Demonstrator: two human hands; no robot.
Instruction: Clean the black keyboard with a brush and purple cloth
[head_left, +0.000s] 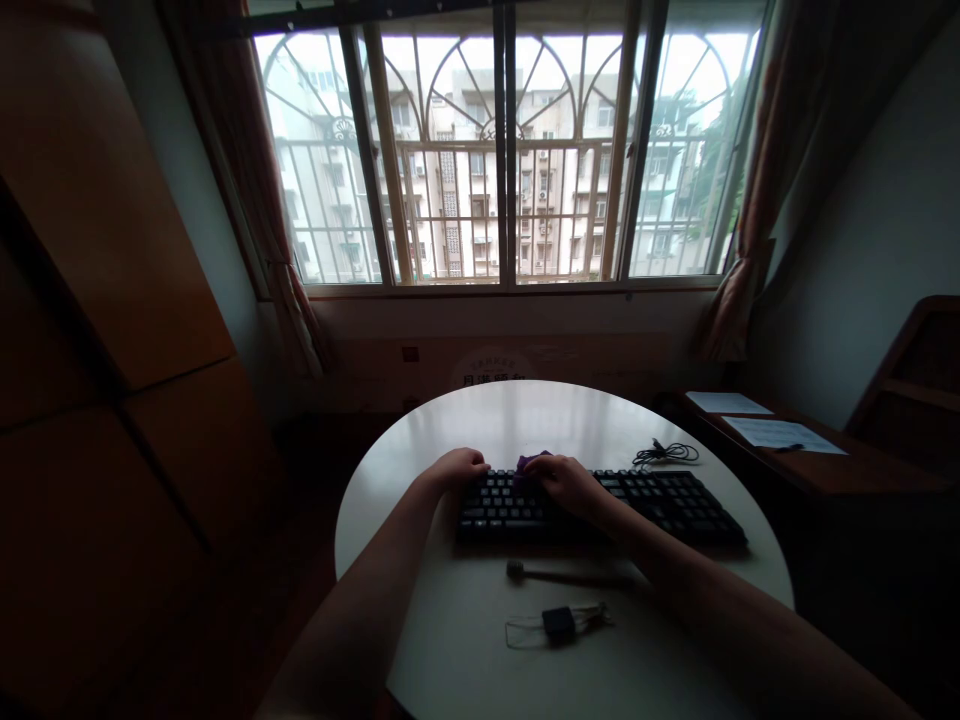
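Note:
A black keyboard (pixel 660 500) lies across a round white table (pixel 465 620). My left hand (pixel 454 467) rests curled on the keyboard's far left corner, gripping its edge. My right hand (pixel 564 482) presses a small purple cloth (pixel 531 461) onto the upper rows of keys, fingers closed over it. The keyboard's black cable (pixel 664 454) lies coiled behind its right half.
In front of the keyboard lie a thin dark brush (pixel 559 574) and a small black wire keycap puller (pixel 559 623). A wooden side desk with papers (pixel 780 433) stands at right. A barred window (pixel 502 150) faces me; wooden panels fill the left.

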